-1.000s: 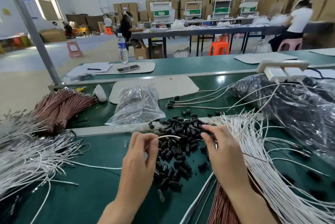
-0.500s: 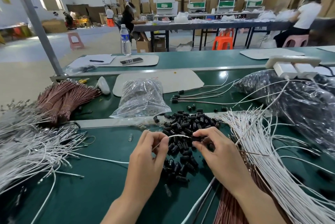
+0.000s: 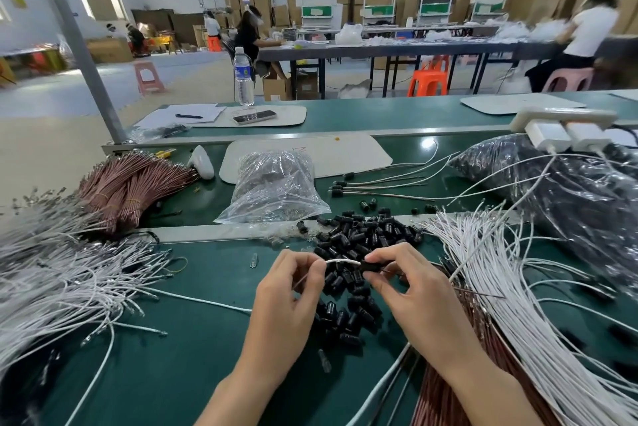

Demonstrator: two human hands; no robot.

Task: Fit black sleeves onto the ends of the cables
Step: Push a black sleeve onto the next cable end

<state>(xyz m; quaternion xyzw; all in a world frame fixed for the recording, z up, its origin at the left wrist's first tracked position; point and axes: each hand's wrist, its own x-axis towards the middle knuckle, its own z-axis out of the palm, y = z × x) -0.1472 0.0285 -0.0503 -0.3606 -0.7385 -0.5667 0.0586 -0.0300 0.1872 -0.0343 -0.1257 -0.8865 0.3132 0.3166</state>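
Observation:
My left hand (image 3: 290,291) pinches a thin white cable (image 3: 341,261) that arches toward my right hand (image 3: 411,291). That hand pinches a black sleeve (image 3: 372,266) at the cable's end, just above a heap of loose black sleeves (image 3: 359,235) on the green table (image 3: 193,356). White cables lie fanned out at the left (image 3: 62,273) and in a long bundle at the right (image 3: 511,294). Several cables with black sleeves on their ends (image 3: 376,185) lie behind the heap.
A clear plastic bag (image 3: 272,190) of small parts sits behind the heap. Brown cable bundles (image 3: 134,184) lie at the back left, more run under my right forearm (image 3: 445,394). A large dark plastic bag (image 3: 566,190) fills the right. A power strip (image 3: 562,121) hangs over it.
My hands have come closer together over the sleeve heap. The right hand now holds a black sleeve against the end of the white cable. The camera has moved in closer.

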